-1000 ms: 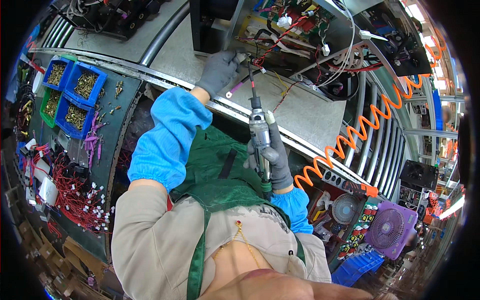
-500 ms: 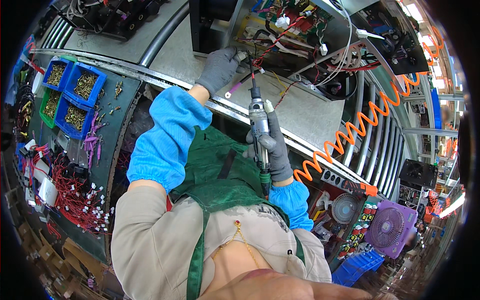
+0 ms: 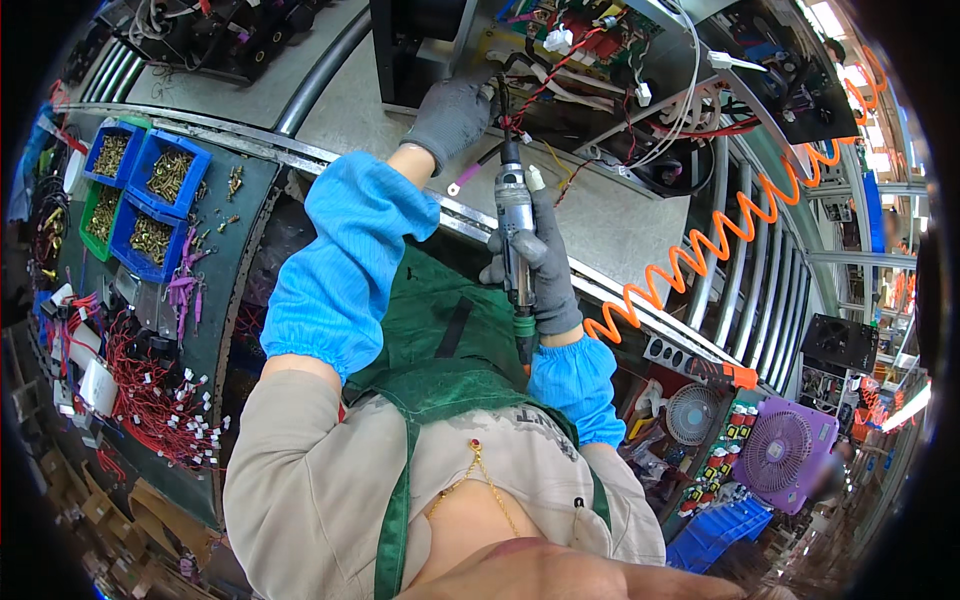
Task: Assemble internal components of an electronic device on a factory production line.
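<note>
My right hand (image 3: 543,262), in a grey glove, is wrapped round a power screwdriver (image 3: 514,212) with a metal body and a green lower end. One finger lies along its upper side. The driver points away from me into an open equipment housing (image 3: 600,122), its tip hidden among dark wires. Beside that tip, my left hand (image 3: 450,122), also gloved, is closed with fingertips at the housing's near edge; what they pinch is hidden. A purple lead with a ring terminal (image 3: 455,189) hangs out between the hands. Twisted red wires (image 3: 555,75) and a circuit board (image 3: 570,22) show inside.
Blue bins of screws (image 3: 170,176) and a heap of red wires with white connectors (image 3: 160,400) sit on the left bench. An orange coiled hose (image 3: 690,265) crosses on the right over metal rollers (image 3: 735,270). A purple fan (image 3: 785,452) stands at lower right.
The screwdriver and my right hand have moved slightly forward, and the driver's thin shaft has gone from sight among the wires. My left hand has shifted a little to the right.
</note>
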`<state>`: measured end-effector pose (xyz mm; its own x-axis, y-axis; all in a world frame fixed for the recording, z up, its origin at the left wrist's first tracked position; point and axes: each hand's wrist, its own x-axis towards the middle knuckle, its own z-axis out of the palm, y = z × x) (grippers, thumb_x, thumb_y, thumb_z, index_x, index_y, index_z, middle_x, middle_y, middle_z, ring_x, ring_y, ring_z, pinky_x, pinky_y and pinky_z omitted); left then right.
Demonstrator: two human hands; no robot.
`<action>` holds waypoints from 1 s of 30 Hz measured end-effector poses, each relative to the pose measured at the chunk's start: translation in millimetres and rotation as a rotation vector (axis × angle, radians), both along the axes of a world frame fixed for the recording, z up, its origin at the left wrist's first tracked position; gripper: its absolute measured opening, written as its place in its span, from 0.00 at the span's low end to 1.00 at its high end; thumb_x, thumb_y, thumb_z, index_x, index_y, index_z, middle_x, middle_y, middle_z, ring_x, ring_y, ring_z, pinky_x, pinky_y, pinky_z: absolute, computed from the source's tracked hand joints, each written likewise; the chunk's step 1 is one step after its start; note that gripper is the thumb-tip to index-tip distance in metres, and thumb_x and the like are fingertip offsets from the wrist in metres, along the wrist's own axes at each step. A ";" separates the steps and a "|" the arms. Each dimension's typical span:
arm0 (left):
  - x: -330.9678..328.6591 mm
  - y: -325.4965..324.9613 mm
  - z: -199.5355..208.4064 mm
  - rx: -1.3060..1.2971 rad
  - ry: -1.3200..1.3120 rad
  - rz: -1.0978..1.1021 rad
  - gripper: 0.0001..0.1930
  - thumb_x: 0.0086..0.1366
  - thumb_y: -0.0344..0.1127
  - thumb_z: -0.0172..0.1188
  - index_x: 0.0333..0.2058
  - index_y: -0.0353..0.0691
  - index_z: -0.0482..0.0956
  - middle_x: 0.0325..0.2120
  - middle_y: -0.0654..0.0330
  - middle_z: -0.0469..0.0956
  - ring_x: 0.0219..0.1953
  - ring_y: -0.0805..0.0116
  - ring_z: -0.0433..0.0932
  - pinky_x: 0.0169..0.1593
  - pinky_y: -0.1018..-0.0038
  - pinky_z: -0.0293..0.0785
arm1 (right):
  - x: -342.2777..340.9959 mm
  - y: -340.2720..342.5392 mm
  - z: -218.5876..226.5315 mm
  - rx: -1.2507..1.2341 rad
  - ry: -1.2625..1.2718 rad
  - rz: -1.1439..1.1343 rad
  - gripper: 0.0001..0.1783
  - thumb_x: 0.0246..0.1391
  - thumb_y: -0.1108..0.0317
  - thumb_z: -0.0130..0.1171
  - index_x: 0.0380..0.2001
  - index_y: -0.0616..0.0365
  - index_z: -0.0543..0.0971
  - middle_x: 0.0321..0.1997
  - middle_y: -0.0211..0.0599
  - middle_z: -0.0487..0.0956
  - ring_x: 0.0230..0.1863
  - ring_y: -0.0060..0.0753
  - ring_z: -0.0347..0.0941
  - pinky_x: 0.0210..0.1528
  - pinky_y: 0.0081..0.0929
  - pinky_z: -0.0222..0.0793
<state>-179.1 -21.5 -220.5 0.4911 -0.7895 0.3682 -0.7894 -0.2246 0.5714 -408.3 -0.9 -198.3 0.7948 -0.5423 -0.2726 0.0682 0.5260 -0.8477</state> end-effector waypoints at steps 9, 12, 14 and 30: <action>-3.7 -21.6 1.9 0.181 -0.046 0.119 0.17 0.55 0.32 0.52 0.46 0.46 0.74 0.33 0.47 0.79 0.36 0.48 0.78 0.39 0.59 0.75 | 24.9 -11.1 -5.4 -0.046 -0.038 -0.008 0.53 0.38 0.55 0.62 0.67 0.41 0.47 0.28 0.40 0.71 0.18 0.33 0.72 0.21 0.31 0.78; -2.5 -24.0 -7.0 0.114 -0.040 0.101 0.16 0.55 0.33 0.52 0.44 0.44 0.75 0.34 0.47 0.79 0.36 0.48 0.78 0.39 0.59 0.75 | 22.0 -11.0 -11.5 -0.045 -0.040 -0.024 0.53 0.38 0.55 0.62 0.67 0.41 0.47 0.28 0.41 0.71 0.19 0.33 0.72 0.21 0.31 0.78; 0.0 -21.9 -10.2 0.101 -0.034 0.096 0.15 0.55 0.33 0.51 0.43 0.43 0.75 0.34 0.47 0.79 0.36 0.48 0.78 0.39 0.59 0.75 | 19.8 -9.7 -12.3 -0.032 -0.038 -0.019 0.53 0.39 0.56 0.63 0.68 0.41 0.47 0.28 0.41 0.71 0.20 0.34 0.73 0.21 0.30 0.78; -14.8 0.8 -8.8 -0.025 -0.001 0.051 0.25 0.56 0.32 0.51 0.55 0.42 0.66 0.37 0.45 0.77 0.37 0.47 0.77 0.41 0.60 0.74 | 0.1 8.5 -10.5 -0.091 0.071 -0.036 0.50 0.40 0.58 0.60 0.67 0.37 0.48 0.29 0.39 0.70 0.21 0.31 0.73 0.25 0.29 0.79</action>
